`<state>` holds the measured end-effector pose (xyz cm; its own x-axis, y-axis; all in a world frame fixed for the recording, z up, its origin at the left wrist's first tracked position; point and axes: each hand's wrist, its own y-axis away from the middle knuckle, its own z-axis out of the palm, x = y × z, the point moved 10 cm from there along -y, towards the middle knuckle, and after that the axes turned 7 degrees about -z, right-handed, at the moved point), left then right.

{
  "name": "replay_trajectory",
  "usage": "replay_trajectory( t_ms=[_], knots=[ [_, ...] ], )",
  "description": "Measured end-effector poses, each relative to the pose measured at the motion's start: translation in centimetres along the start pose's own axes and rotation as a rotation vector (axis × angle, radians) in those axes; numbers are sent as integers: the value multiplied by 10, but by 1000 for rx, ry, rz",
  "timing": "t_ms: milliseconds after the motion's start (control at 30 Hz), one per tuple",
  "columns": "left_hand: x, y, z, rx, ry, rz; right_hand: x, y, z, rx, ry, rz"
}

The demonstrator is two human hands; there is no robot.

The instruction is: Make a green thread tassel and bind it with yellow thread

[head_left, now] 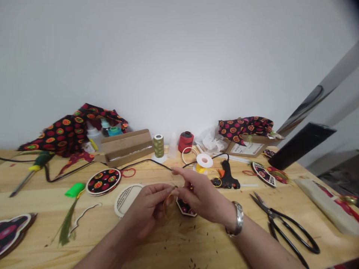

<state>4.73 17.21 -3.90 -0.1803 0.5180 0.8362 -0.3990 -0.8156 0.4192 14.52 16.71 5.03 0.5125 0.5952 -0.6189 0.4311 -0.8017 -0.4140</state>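
Note:
Near the middle of the wooden table, my left hand (153, 205) is closed, with thumb and fingers pinching a thin orange-yellow cord (165, 211). My right hand (196, 192) touches it there, its thumb and finger closed at a small greenish bit (175, 186), index finger raised; a silver bracelet (239, 218) circles the wrist. Beneath the hands lies a dark patterned octagonal piece (186, 210), partly hidden. A pale wooden round frame (127, 196) is behind my left hand. A spool of yellow cord (203, 163) stands beyond my right hand.
Black scissors (283, 220) and a black glue gun (229, 177) lie on the right. To the left are a round fabric piece (103, 182), a green tassel (67, 220) and a screwdriver (30, 172). Thread spools (158, 146), a cardboard box (129, 147) and patterned cloth (66, 130) line the wall.

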Motion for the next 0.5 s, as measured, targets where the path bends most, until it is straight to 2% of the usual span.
replay_trajectory(
  t_ms=[67, 167, 300, 500],
  knots=[
    [1, -1, -1, -2, -2, 8, 5, 2, 13, -92, -46, 68],
    [1, -1, -2, -2, -3, 14, 9, 2, 13, -95, -46, 106],
    [2, 0, -2, 1, 3, 11, 11, -3, -5, 27, -55, 86],
    [4, -1, 1, 10, 54, 2, 29, -2, -34, 288, -28, 145]
  ],
)
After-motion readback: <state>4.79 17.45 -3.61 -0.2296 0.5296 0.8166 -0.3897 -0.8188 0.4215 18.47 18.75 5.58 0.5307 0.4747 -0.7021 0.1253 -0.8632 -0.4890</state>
